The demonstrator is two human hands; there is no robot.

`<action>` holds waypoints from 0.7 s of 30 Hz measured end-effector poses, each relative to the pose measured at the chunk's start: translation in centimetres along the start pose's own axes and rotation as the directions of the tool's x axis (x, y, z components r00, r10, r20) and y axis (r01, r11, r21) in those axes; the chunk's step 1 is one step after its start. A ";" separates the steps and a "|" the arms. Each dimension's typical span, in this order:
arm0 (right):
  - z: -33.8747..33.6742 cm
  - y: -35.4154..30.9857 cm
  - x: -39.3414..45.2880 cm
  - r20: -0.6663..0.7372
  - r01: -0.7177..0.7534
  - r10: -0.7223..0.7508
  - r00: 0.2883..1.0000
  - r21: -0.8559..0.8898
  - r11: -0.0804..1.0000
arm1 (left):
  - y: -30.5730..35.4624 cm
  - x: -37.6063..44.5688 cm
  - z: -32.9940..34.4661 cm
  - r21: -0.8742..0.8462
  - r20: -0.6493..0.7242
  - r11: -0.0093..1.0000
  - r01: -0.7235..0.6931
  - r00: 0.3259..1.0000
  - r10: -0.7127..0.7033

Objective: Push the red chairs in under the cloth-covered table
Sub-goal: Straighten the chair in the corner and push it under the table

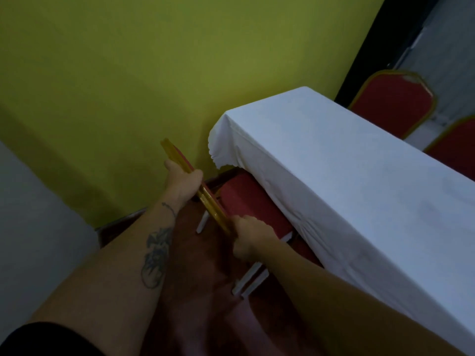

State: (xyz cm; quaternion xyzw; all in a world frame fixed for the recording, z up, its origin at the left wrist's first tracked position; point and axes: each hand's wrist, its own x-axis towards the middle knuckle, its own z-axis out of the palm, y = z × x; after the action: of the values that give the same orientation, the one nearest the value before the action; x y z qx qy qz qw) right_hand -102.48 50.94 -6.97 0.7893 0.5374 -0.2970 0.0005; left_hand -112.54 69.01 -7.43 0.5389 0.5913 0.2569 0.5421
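Note:
A red chair [246, 201] with a gold-framed backrest stands at the near side of the table [347, 176], which is covered by a white cloth. Its red seat lies partly under the hanging cloth. My left hand [183, 183] grips the far part of the backrest's gold top rail. My right hand [250, 236] grips the near end of the same rail. White chair legs show below my right hand.
A yellow-green wall [128, 86] rises just beyond the chair and the table's end. Two more red chairs [393, 104] stand at the table's far side, top right. The floor is dark red. A grey surface lies at the left edge.

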 end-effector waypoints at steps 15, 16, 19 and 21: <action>-0.4 3.4 -3.4 0.054 -0.118 0.128 0.990 -0.162 0.980 | -4.2 -6.2 5.2 -0.145 0.026 0.976 0.160 0.987 -0.158; -0.6 3.4 -3.1 0.045 -0.106 0.114 0.992 -0.151 0.983 | -4.1 -6.0 5.4 -0.147 0.018 0.977 0.153 0.988 -0.152; -1.6 3.3 -1.9 0.031 -0.113 0.117 0.993 -0.107 0.988 | -3.7 -5.4 6.2 -0.142 0.021 0.981 0.131 0.991 -0.130; -2.2 3.6 -0.9 0.021 -0.132 0.133 0.991 -0.069 0.989 | -3.2 -4.6 6.9 -0.150 0.029 0.980 0.128 0.992 -0.125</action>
State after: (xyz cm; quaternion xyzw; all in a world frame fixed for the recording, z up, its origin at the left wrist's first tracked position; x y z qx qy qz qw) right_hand -98.65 49.34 -5.84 0.8189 0.4933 -0.2883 0.0537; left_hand -108.14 61.94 -10.52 0.4600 0.5981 0.2608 0.6023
